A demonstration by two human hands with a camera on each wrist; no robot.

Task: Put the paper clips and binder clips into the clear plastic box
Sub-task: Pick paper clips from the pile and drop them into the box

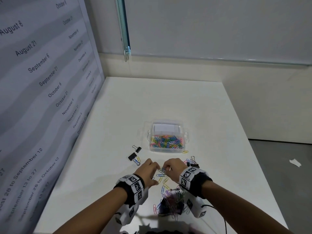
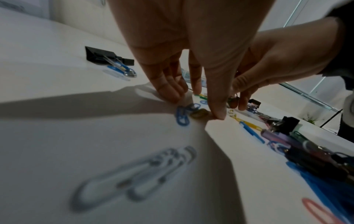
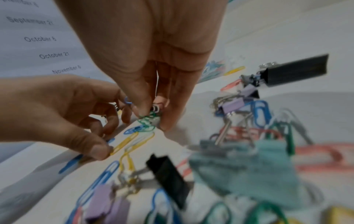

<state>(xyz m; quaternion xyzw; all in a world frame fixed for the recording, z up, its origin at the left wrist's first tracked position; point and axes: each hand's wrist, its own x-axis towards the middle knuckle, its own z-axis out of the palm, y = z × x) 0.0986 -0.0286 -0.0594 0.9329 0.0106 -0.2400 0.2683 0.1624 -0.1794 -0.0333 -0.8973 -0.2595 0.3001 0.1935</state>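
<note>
1. Looking down from the head view, we see our left hand [image 1: 148,171] and right hand [image 1: 172,167] close together over a scatter of paper clips [image 1: 163,180] on the white table [image 1: 168,102]. The clear plastic box [image 1: 167,136] stands open farther from us, well apart from the hands, with many coloured clips inside. Two black binder clips [image 1: 135,153] lie to the left of the box, another one [image 1: 193,164] just beside our right hand, and a tangled heap of clips [image 1: 172,202] sits near our wrists. A wall chart [image 1: 38,68] with dates stands along the left.

2. In the left wrist view, our left hand's fingertips [image 2: 216,112] press down at a small cluster of blue clips [image 2: 184,113] on the table, the fingers curled around it. A black binder clip [image 2: 101,55] lies apart to the left.

3. In the right wrist view, our right hand's thumb and fingers [image 3: 143,106] pinch a bunch of green clips [image 3: 148,121], lifted just above the table. Our left hand [image 3: 67,109] touches a yellow clip [image 3: 124,143] with the thumb and holds a blue one. Lilac, teal and black binder clips [image 3: 239,159] lie blurred in the foreground.
</note>
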